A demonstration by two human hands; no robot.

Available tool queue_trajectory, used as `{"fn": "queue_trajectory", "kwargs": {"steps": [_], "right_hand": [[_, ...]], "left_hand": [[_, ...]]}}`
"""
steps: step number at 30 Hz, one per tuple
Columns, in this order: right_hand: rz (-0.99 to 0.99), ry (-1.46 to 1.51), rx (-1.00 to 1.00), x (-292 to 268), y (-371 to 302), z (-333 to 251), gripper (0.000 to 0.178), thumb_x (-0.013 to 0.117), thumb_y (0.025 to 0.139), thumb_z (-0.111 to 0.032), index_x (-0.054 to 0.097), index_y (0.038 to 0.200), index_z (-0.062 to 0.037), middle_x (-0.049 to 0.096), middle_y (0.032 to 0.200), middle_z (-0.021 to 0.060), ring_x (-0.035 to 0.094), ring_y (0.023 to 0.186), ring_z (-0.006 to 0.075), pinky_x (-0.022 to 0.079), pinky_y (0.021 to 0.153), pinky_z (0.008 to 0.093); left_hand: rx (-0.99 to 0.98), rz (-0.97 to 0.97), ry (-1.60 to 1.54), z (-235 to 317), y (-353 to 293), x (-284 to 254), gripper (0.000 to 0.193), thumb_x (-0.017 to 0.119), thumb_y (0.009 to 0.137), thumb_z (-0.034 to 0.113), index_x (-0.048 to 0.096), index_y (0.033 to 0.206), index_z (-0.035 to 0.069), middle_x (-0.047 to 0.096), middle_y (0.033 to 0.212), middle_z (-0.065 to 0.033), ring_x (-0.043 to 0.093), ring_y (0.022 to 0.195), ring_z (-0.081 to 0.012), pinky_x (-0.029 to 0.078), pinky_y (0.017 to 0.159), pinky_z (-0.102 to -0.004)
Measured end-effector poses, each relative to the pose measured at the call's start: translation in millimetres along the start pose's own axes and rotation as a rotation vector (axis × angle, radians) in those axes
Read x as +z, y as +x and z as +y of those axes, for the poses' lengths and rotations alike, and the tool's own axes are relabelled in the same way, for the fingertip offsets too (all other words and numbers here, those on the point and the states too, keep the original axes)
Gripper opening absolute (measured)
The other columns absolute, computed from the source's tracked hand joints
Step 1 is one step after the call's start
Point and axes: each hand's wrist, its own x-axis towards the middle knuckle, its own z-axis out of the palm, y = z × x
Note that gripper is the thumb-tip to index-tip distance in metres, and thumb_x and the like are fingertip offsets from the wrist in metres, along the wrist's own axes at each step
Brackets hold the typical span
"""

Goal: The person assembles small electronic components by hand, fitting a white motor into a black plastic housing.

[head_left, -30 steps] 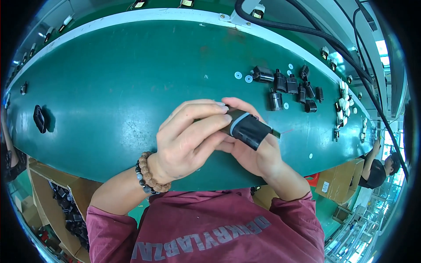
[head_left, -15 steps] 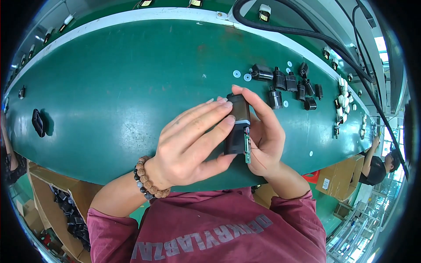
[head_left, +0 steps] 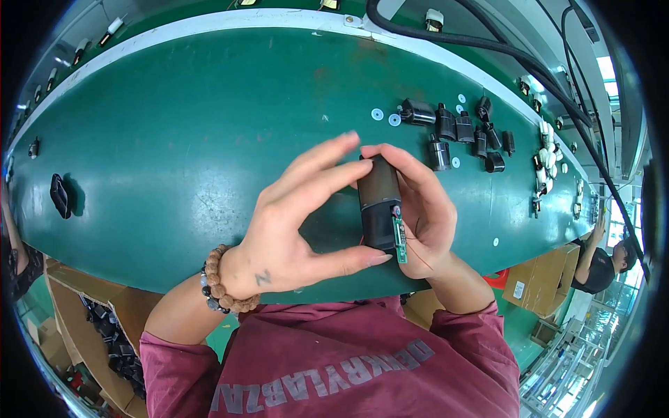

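Black casing (head_left: 378,189) sits gripped in your right hand (head_left: 430,217), your left hand (head_left: 279,233) at its left, fingers spread wide.

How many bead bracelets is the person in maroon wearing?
2, both at the wrist of the left hand: a brown bracelet nearer that hand, then a dark bracelet. Sleeves could hide more.

To your near left, below the green surface (head_left: 174,139), an open cardboard box (head_left: 132,296) holds a heap of small black parts (head_left: 115,341). At your near right you have another cardboard box (head_left: 540,282), with a person (head_left: 599,272) in a dark shirt just right of it. White pieces (head_left: 547,159) cluster on your far right. A thick black cable (head_left: 446,46) curves across your far right, and a white rail (head_left: 313,21) borders the far edge.
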Motion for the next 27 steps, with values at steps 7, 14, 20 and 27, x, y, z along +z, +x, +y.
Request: {"fn": "queue_trajectory", "kwargs": {"steps": [7,14,20,27], "right_hand": [[0.008,-0.079,-0.028,4.1,-2.7,-4.0,0.058,0.050,0.085,0.009,0.031,0.140,0.0100,0.037,0.141,0.0241,0.043,0.130,0.0301,0.038,0.106,0.0390],[0.011,-0.118,-0.010,0.5,-5.8,-3.3,0.057,0.049,0.084,0.011,0.033,0.139,0.0111,0.037,0.142,0.0266,0.043,0.131,0.0318,0.040,0.105,0.0391],[0.064,-0.090,-0.075,5.3,2.5,1.8,0.054,0.052,0.085,0.009,0.038,0.137,0.0091,0.041,0.139,0.0265,0.045,0.129,0.0329,0.042,0.104,0.0394],[0.046,-0.044,-0.047,-5.8,-1.7,-4.4,0.054,0.070,0.086,-0.011,0.047,0.132,0.0071,0.048,0.136,0.0253,0.050,0.126,0.0312,0.046,0.101,0.0391]], "left_hand": [[-0.007,-0.052,-0.104,-2.6,-2.1,-0.9,0.077,0.086,0.066,0.014,0.052,0.132,-0.004,0.048,0.138,-0.0267,0.047,0.130,-0.0347,0.037,0.107,-0.0398],[-0.003,-0.058,-0.127,-3.0,-3.0,-0.3,0.074,0.084,0.067,0.010,0.051,0.132,-0.005,0.047,0.138,-0.0273,0.046,0.130,-0.0344,0.037,0.107,-0.0406],[-0.007,0.007,-0.092,-6.6,0.9,-0.3,0.075,0.087,0.066,0.015,0.053,0.130,-0.003,0.055,0.131,-0.0228,0.054,0.123,-0.0336,0.044,0.102,-0.0397],[-0.052,-0.009,-0.213,0.8,0.7,0.1,0.073,0.088,0.063,0.013,0.055,0.127,-0.004,0.054,0.131,-0.0251,0.053,0.124,-0.0337,0.043,0.103,-0.0399]]}}
